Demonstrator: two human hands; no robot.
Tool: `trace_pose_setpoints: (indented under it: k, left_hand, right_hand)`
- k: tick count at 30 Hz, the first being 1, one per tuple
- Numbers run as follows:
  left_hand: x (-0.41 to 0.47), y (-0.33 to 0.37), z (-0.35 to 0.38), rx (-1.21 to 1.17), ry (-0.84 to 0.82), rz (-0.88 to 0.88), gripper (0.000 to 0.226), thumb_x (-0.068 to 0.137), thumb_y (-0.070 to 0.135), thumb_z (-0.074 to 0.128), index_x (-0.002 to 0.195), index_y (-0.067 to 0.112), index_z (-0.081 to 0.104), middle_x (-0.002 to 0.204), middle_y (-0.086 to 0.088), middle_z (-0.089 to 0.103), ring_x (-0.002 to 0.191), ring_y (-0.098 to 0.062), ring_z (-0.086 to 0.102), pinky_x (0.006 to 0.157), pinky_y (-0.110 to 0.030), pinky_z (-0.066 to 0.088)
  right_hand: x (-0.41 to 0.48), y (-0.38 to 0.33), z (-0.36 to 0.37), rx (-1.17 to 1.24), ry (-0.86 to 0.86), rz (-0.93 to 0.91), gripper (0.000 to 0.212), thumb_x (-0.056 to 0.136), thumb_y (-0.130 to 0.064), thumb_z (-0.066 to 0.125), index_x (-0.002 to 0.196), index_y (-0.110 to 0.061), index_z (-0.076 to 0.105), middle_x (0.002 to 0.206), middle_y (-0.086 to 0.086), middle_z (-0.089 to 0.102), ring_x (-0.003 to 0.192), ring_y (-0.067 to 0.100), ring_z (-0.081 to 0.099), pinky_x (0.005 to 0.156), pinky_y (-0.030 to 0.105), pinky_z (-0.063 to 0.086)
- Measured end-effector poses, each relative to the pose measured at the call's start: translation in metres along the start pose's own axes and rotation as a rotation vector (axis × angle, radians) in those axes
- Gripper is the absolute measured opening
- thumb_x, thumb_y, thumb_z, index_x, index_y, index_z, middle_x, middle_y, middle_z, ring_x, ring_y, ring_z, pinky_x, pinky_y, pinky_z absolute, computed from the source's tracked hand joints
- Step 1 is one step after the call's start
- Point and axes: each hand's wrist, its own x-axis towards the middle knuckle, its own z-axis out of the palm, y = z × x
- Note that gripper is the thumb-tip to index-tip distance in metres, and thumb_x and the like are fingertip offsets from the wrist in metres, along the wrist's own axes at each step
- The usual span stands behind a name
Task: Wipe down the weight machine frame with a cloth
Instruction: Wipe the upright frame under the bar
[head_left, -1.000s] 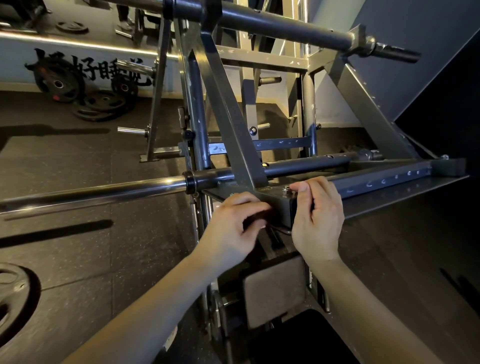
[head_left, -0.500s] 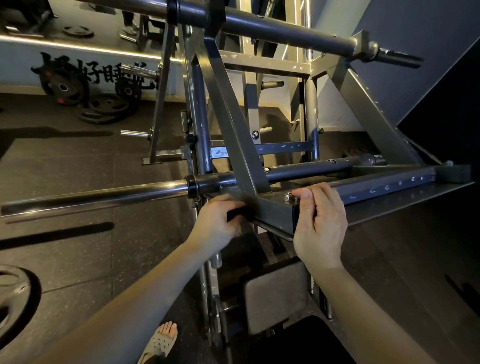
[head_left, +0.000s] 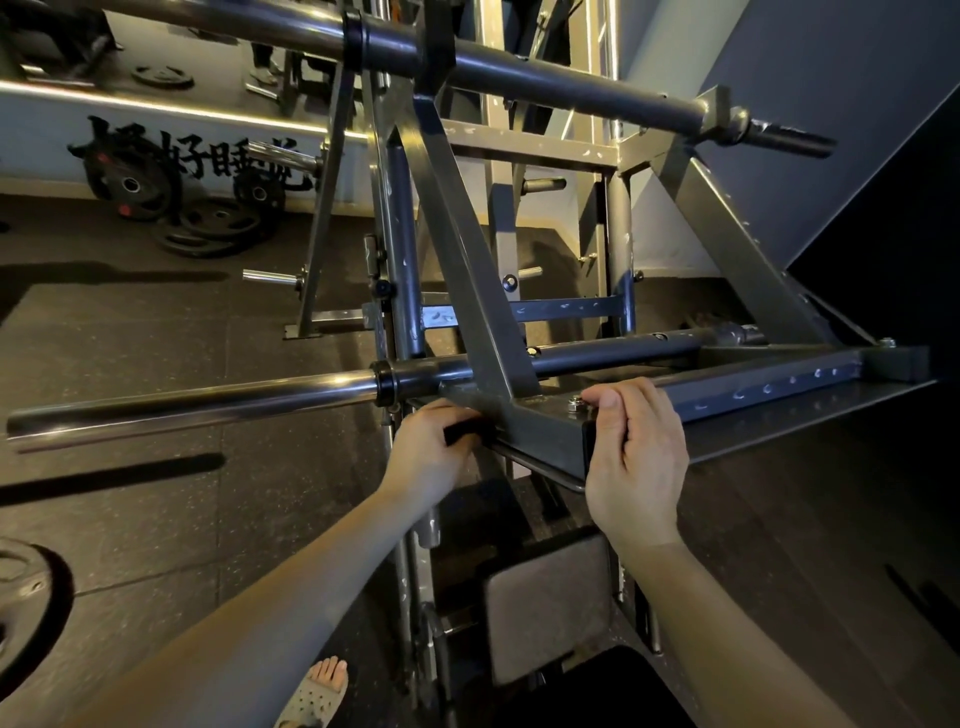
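Frame (head_left: 540, 436) of weight machine: grey square steel tubing, paint chipped, bolt near corner, diagonal braces rising far; centre of scene, above dark rubber floor (head_left: 156, 499). Cloth (head_left: 460, 433) small, dark, pressed on near left face of tube. Left hand (head_left: 431, 457) fingers curled, gripping cloth. Right hand (head_left: 636, 457) fingers curled round tube's near end. Chrome bar (head_left: 197, 405) extends left.

Black cloth (head_left: 462, 432), grey frame (head_left: 540, 431)

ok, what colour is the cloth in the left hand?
Black. The cloth shows as a dark fold gripped by the left hand against the frame; head view.
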Motion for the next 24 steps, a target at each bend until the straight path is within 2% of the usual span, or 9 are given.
trace_pose_setpoints:
  k: [5,7,9,11,13,16,19,22,24]
  left_hand:
    - [-0.044,0.05,0.01,-0.114,0.054,0.208,0.026,0.092,0.013,0.07,0.116,0.024,0.074,0.114,0.016,0.068,0.111,-0.005,0.064,0.1,-0.02,0.05]
    - [-0.039,0.046,0.014,-0.113,0.106,0.235,0.027,0.092,0.015,0.069,0.118,0.023,0.073,0.114,0.014,0.068,0.112,-0.004,0.064,0.099,-0.018,0.05]
    - [-0.022,0.021,0.018,-0.106,0.119,0.15,0.028,0.093,0.013,0.067,0.118,0.024,0.072,0.115,0.015,0.069,0.112,-0.002,0.064,0.102,-0.024,0.051]
    - [0.001,-0.009,0.016,-0.098,0.111,-0.029,0.029,0.096,0.012,0.065,0.119,0.028,0.071,0.117,0.014,0.07,0.113,0.001,0.063,0.105,-0.033,0.052]
    - [0.025,-0.034,0.014,-0.137,0.1,-0.239,0.029,0.098,0.011,0.064,0.121,0.028,0.071,0.119,0.01,0.071,0.114,-0.004,0.064,0.106,-0.042,0.052]
    - [0.038,-0.035,0.014,-0.264,0.148,-0.386,0.027,0.098,0.011,0.063,0.12,0.025,0.072,0.116,0.006,0.073,0.112,-0.01,0.067,0.104,-0.04,0.054]
    - [0.016,-0.005,0.014,-0.355,0.156,-0.291,0.028,0.097,0.01,0.064,0.117,0.028,0.073,0.112,0.012,0.073,0.11,-0.003,0.067,0.1,-0.031,0.054]
    - [-0.013,0.012,0.016,-0.333,0.135,-0.06,0.028,0.095,0.01,0.067,0.12,0.021,0.073,0.115,0.013,0.073,0.112,-0.003,0.067,0.098,-0.029,0.053]
    - [-0.007,0.006,0.015,-0.359,0.137,-0.044,0.028,0.095,0.011,0.067,0.122,0.018,0.072,0.117,0.01,0.073,0.112,-0.005,0.067,0.099,-0.03,0.054]
  right_hand:
    - [0.0,0.001,0.0,0.005,0.02,-0.013,0.041,0.107,-0.032,0.032,0.105,-0.015,0.069,0.097,-0.005,0.064,0.095,0.011,0.057,0.083,0.029,0.043]
    - [0.0,0.002,0.001,-0.001,0.025,-0.018,0.042,0.107,-0.032,0.032,0.104,-0.014,0.069,0.097,-0.004,0.065,0.094,0.012,0.058,0.082,0.03,0.044]
    - [-0.001,0.002,0.002,0.001,0.032,-0.022,0.041,0.107,-0.032,0.032,0.103,-0.015,0.069,0.096,-0.004,0.065,0.094,0.011,0.058,0.082,0.031,0.044]
    - [0.0,0.003,0.002,0.008,0.027,-0.018,0.04,0.107,-0.033,0.032,0.103,-0.016,0.068,0.095,-0.006,0.064,0.094,0.01,0.057,0.083,0.031,0.044]
    - [0.0,0.003,0.002,0.01,0.024,-0.026,0.039,0.107,-0.032,0.032,0.103,-0.017,0.068,0.095,-0.007,0.063,0.093,0.008,0.056,0.082,0.031,0.044]
    - [0.001,0.002,0.002,0.005,0.023,-0.028,0.039,0.107,-0.032,0.031,0.103,-0.018,0.067,0.095,-0.008,0.063,0.093,0.007,0.054,0.082,0.03,0.043]
    - [0.001,0.002,0.002,0.0,0.021,-0.022,0.04,0.107,-0.033,0.031,0.103,-0.017,0.068,0.095,-0.007,0.063,0.094,0.008,0.055,0.082,0.03,0.043]
    - [0.0,0.004,0.002,0.0,0.028,-0.02,0.04,0.107,-0.032,0.032,0.103,-0.016,0.068,0.095,-0.006,0.063,0.093,0.009,0.056,0.082,0.029,0.044]
    - [0.0,0.005,0.003,-0.004,0.036,-0.023,0.04,0.107,-0.031,0.032,0.103,-0.016,0.068,0.095,-0.007,0.063,0.093,0.008,0.055,0.081,0.026,0.042]
